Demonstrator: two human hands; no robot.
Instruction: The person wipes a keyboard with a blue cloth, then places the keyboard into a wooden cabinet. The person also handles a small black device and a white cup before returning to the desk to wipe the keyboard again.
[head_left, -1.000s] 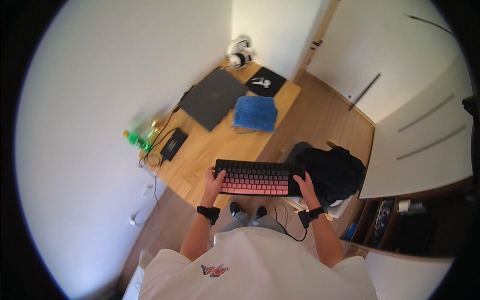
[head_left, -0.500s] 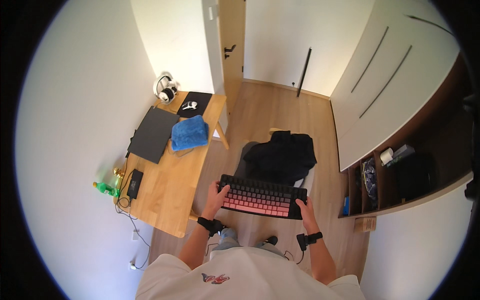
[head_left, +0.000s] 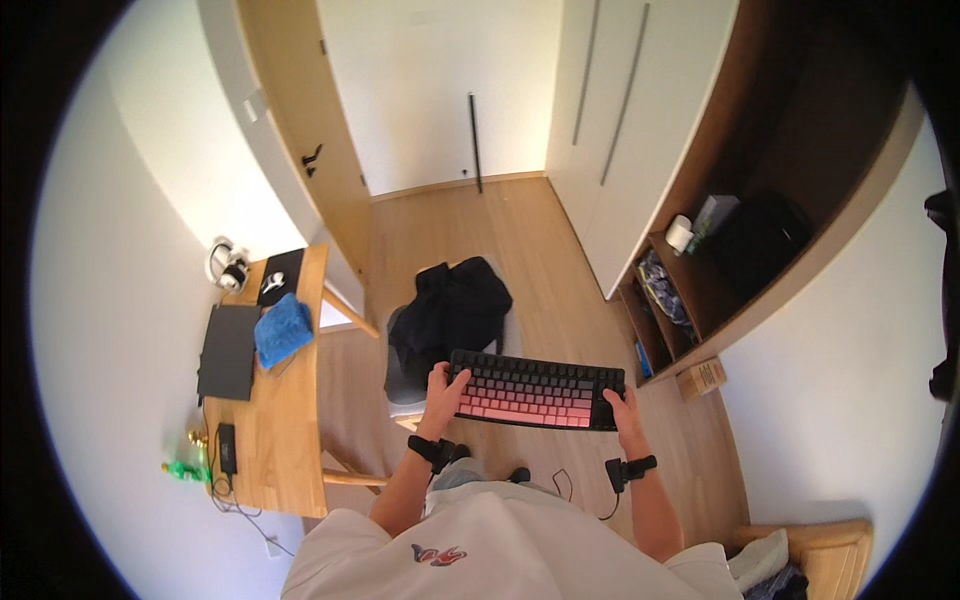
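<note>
A black computer keyboard with keys fading from dark to pink is held level in front of my body. My left hand grips its left end, thumb on top and the other fingers underneath. At the right end my right hand holds it the same way, its thumb over the corner by the arrow keys. Both wrists wear black straps. Just beyond the keyboard, a dark garment is heaped over a chair, which it partly hides.
On my left stands a wooden desk with a closed dark laptop, a folded blue towel, headphones and a black power adapter. A shelf unit and a small cardboard box are to the right. A wooden bed-like corner shows lower right.
My view has turned to the right, so desk, chair and door sit further left. The keyboard stays in both hands. A wooden piece with cloth has come into view at lower right.
</note>
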